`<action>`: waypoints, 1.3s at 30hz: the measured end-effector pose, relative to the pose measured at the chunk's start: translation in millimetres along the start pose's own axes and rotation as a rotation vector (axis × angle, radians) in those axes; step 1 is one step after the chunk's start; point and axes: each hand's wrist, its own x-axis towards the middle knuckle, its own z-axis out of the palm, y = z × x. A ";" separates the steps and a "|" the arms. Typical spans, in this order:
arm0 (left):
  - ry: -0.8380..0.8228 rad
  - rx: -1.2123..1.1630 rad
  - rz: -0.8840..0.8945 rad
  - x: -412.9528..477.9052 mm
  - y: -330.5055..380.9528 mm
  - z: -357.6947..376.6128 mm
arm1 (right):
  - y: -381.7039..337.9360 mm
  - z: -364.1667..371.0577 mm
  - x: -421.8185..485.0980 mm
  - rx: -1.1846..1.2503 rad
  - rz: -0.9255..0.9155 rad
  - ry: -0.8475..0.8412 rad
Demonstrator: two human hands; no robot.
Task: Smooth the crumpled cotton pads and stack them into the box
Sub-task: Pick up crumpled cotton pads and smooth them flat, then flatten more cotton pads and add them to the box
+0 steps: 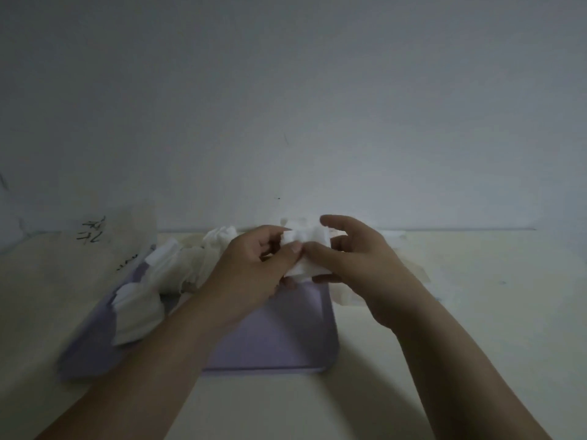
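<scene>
Both hands hold one crumpled white cotton pad (306,249) above the far edge of a pale purple box (273,338). My left hand (254,265) pinches the pad's left side between thumb and fingers. My right hand (352,258) pinches its right side, with the index finger raised above it. A row of flattened white pads (136,312) stands at the box's left end. More crumpled pads (203,258) lie heaped at the box's far left, partly hidden by my left hand.
The box sits on a cream table (460,312) against a plain grey wall. A translucent plastic bag with black markings (95,246) lies at the left. Loose pale wrapping (346,296) lies right of the box, behind my right hand.
</scene>
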 end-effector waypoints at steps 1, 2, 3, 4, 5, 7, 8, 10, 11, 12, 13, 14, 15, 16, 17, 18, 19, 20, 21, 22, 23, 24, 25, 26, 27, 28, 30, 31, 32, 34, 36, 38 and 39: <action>0.011 -0.015 0.008 3.7 3.8 6.6 | -2.8 -8.2 1.9 0.021 0.044 -0.021; 0.015 -0.021 0.018 8.2 7.7 14.1 | -5.7 -17.3 4.5 0.032 0.076 -0.047; 0.007 -0.008 0.033 12.9 11.3 22.3 | -8.4 -26.7 6.8 0.025 0.091 -0.062; -0.003 0.016 0.046 17.9 13.8 29.6 | -10.5 -34.4 9.5 0.018 0.103 -0.061; -0.011 0.043 0.055 23.0 15.3 35.8 | -12.2 -40.8 13.0 0.008 0.113 -0.036; -0.017 0.127 0.054 36.6 10.1 50.5 | -13.1 -56.5 19.7 -0.048 0.121 0.057; -0.010 0.199 0.056 41.8 5.0 55.8 | -11.4 -62.3 22.8 -0.092 0.122 0.115; -0.005 0.376 0.058 52.3 -10.3 67.6 | -3.2 -72.7 27.1 -0.228 0.108 0.226; -0.014 0.474 0.050 54.9 -18.0 71.5 | 1.6 -75.1 28.6 -0.323 0.099 0.261; -0.036 0.563 0.031 55.5 -23.2 73.5 | 4.8 -75.6 29.1 -0.424 0.095 0.281; -0.061 0.614 0.009 55.9 -27.3 75.6 | 8.8 -76.0 30.7 -0.522 0.104 0.290; -0.085 0.620 -0.015 55.7 -29.3 76.8 | 11.3 -75.5 31.7 -0.618 0.128 0.295; -0.098 0.592 -0.030 56.1 -31.6 78.1 | 13.7 -75.6 33.7 -0.705 0.148 0.302; -0.096 0.542 -0.044 56.1 -33.4 78.5 | 15.4 -75.1 36.0 -0.779 0.165 0.305; -0.092 0.490 -0.056 56.3 -35.9 79.1 | 18.8 -74.8 39.0 -0.850 0.184 0.305; -0.098 0.446 -0.069 56.0 -37.9 80.0 | 22.3 -73.1 41.2 -0.917 0.204 0.306; -0.105 0.403 -0.083 55.1 -40.5 81.3 | 27.6 -71.0 43.0 -0.970 0.218 0.307; -0.108 0.368 -0.101 53.9 -40.6 82.5 | 30.0 -68.8 44.2 -1.001 0.221 0.307; -0.114 0.332 -0.120 52.5 -41.5 83.5 | 33.4 -66.5 46.1 -1.014 0.226 0.302; -0.119 0.298 -0.138 49.9 -42.0 83.6 | 35.1 -63.2 46.7 -1.019 0.226 0.295; -0.118 0.264 -0.151 47.9 -41.5 83.7 | 34.8 -60.8 47.5 -1.014 0.221 0.291; -0.113 0.224 -0.164 45.8 -41.2 82.9 | 32.9 -59.4 47.0 -1.002 0.213 0.284; -0.108 0.183 -0.176 43.5 -40.6 82.0 | 31.1 -60.0 46.3 -0.978 0.208 0.268; -0.106 0.155 -0.182 41.4 -40.3 80.9 | 28.9 -61.8 45.0 -0.941 0.202 0.240; -0.107 0.139 -0.178 39.2 -40.2 79.2 | 27.3 -64.2 43.2 -0.888 0.193 0.207; -0.113 0.135 -0.171 38.1 -41.1 77.9 | 26.3 -68.1 40.8 -0.823 0.188 0.178; -0.123 0.141 -0.165 37.3 -42.1 78.2 | 27.2 -74.7 35.9 -0.716 0.182 0.123; -0.125 0.141 -0.162 37.3 -42.2 78.8 | 29.6 -75.7 34.0 -0.710 0.176 0.102; -0.125 0.136 -0.158 37.4 -42.3 79.4 | 32.3 -75.2 32.4 -0.736 0.168 0.094; -0.127 0.129 -0.150 36.8 -42.5 79.7 | 35.5 -71.8 29.9 -0.829 0.136 0.119; -0.132 0.132 -0.148 36.9 -43.9 78.4 | 35.1 -69.5 28.8 -0.850 0.110 0.151; -0.136 0.121 -0.148 37.1 -44.1 77.2 | 34.2 -69.9 28.5 -0.836 0.100 0.177; -0.134 0.117 -0.145 37.5 -44.6 77.4 | 33.9 -70.2 28.4 -0.838 0.092 0.194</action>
